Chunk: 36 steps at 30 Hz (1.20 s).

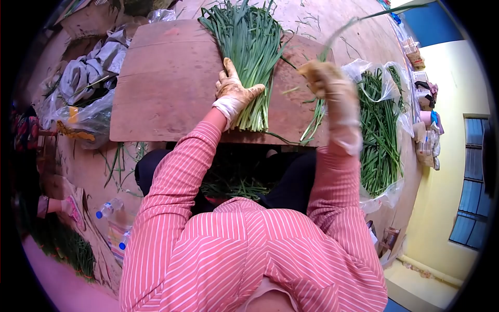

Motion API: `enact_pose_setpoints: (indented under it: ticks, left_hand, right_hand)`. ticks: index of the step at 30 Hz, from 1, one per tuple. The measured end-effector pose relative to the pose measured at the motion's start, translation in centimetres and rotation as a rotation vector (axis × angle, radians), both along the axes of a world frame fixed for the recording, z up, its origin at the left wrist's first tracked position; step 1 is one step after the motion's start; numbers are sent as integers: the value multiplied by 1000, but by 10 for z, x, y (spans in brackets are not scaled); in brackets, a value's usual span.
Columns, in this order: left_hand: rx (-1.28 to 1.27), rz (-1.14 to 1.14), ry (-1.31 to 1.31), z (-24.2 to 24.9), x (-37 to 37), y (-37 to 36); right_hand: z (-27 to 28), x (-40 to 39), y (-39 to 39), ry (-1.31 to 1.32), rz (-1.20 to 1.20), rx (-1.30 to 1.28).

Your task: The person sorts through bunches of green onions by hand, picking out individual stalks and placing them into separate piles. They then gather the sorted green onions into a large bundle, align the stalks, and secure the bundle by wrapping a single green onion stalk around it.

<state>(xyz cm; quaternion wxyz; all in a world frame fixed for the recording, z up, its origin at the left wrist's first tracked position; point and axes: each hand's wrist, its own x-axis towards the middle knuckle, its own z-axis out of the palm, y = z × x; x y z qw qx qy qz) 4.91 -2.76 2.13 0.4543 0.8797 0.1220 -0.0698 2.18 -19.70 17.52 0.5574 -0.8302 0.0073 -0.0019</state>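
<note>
A thick bunch of green garlic chives [244, 36] lies on a reddish-brown wooden board [161, 83], pale stem ends toward me. My left hand [236, 93], in a stained pale glove, spans the lower stems, thumb on the right and fingers on the left, holding the bunch against the board. Right of the bunch, my gloved right hand [325, 78] is raised and blurred by motion. Its fingers are closed around a few loose chives [338, 39], whose long leaves stretch up to the right.
An open plastic bag of chives [379, 135] stands right of the board. At left is a plastic bag with grey cloth [86, 73]. Plastic bottles [109, 208] lie lower left, near another person's foot [73, 210]. Loose stalks [314, 122] lie on the board's right side.
</note>
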Motion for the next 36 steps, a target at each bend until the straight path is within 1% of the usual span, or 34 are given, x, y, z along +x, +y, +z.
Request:
enact_pose_setpoints:
  ticks: [1, 2, 3, 5, 6, 7, 12, 16, 18, 19, 22, 24, 27, 28, 31, 32, 34, 35, 36]
  left_hand:
    - [2, 1, -1, 2, -1, 0]
    - [-5, 2, -2, 4, -1, -1]
    - [-11, 5, -1, 4, -2, 0]
    - [-5, 5, 0, -6, 1, 1]
    - [-10, 11, -28, -11, 2, 1]
    - [-17, 13, -59, -14, 3, 0]
    - [-39, 34, -42, -11, 4, -1]
    - [-45, 23, -27, -5, 1, 0]
    - [-33, 21, -25, -3, 0, 1]
    - [-33, 20, -25, -1, 0, 1]
    - [-39, 27, -1, 3, -1, 0]
    - [-40, 19, 6, 3, -1, 0]
    - [-52, 15, 3, 1, 0, 1]
    - [-52, 15, 4, 2, 0, 1]
    - [-64, 14, 4, 3, -1, 1]
    - [-61, 15, 3, 2, -1, 1]
    - [-58, 17, 4, 1, 0, 1]
    - [-41, 18, 9, 1, 0, 1]
    - [-24, 19, 14, 1, 0, 0]
  right_hand:
    - [-26, 4, 4, 117, 43, 9]
    - [-51, 6, 9, 191, 114, 83]
    - [-69, 4, 15, 276, 91, 107]
    - [-94, 4, 18, 454, 99, 126]
    - [-100, 4, 19, 462, 100, 128]
    - [-104, 2, 20, 459, 132, 114]
    - [-125, 8, 16, 447, 226, 55]
    - [-123, 4, 20, 456, 234, 58]
    - [-117, 0, 24, 486, 246, -19]
    - [-119, 0, 25, 486, 246, -18]
    - [-134, 2, 23, 412, 243, -7]
    - [-143, 5, 21, 296, 237, 0]
    - [-133, 7, 20, 364, 220, 69]
    - [-133, 11, 17, 334, 250, -2]
    - [-126, 14, 18, 339, 231, -66]
    - [-130, 15, 17, 340, 232, -66]
    - [-144, 16, 15, 276, 274, 66]
    - [-146, 16, 14, 276, 274, 67]
    - [-147, 16, 12, 240, 299, 5]
